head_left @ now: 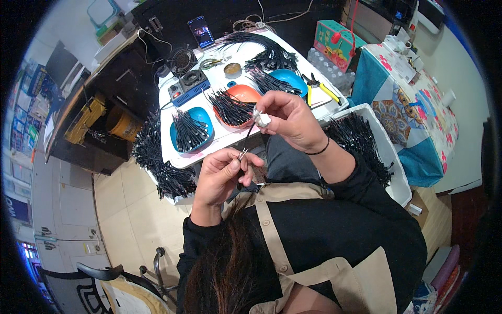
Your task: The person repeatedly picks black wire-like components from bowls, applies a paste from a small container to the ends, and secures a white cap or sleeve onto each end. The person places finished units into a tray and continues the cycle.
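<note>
Over the near edge of the white table [183, 158], my left hand [217, 175] pinches a thin black cable [248, 137] between thumb and fingers. Short shiny metal ends stick out by its fingertips. My right hand [295, 120], with a dark band on the wrist, is closed at the cable's upper end. Something small and white [264, 120] shows at its thumb and fingertips; whether it is a wad or a finger covering I cannot tell. Just beyond my hands stand an orange bowl [250, 93] and a blue bowl [209, 137], both holding bundles of black cables.
Another blue bowl [296, 78] stands farther back, beside yellow-handled wire strippers [328, 91]. A blue device with a fan [191, 86], a round tin [232, 69] and a lit phone [201, 32] are at the back. White bins of black cables [361, 138] flank the table.
</note>
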`<state>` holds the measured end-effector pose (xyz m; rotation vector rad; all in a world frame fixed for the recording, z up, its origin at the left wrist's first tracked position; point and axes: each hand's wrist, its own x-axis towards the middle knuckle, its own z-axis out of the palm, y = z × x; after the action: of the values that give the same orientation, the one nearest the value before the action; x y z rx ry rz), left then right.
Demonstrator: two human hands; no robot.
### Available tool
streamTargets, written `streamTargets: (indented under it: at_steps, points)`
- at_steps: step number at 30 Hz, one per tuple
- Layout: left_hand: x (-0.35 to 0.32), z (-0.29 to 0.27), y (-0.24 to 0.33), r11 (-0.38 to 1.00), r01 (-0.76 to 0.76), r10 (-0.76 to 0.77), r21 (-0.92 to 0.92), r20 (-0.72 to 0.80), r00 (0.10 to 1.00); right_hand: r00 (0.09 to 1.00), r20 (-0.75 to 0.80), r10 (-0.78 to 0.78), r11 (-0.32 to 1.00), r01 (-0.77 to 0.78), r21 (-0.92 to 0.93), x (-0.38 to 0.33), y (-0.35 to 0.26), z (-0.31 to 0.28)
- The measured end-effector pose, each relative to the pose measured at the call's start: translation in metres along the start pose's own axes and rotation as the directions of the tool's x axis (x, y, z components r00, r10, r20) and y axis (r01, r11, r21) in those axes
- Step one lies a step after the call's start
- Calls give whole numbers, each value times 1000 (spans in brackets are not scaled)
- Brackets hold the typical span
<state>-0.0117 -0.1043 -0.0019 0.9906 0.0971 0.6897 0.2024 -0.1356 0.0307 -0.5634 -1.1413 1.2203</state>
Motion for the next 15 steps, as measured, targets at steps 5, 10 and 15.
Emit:
streamTargets:
  at_steps: [5, 10, 15]
  points:
    - [9, 18, 2, 962, -164, 226, 219, -296, 928, 987, -28, -161, 887, 132, -444, -8, -2, 15]
    - [22, 44, -13, 587, -267, 614, 764, -204, 763, 926, -128, -354, 808, 234, -541, -15, 9, 36]
    - [19, 44, -15, 789, -212, 459, 577, -324, 827, 960, -124, -250, 880, 172, -442, -21, 10, 29]
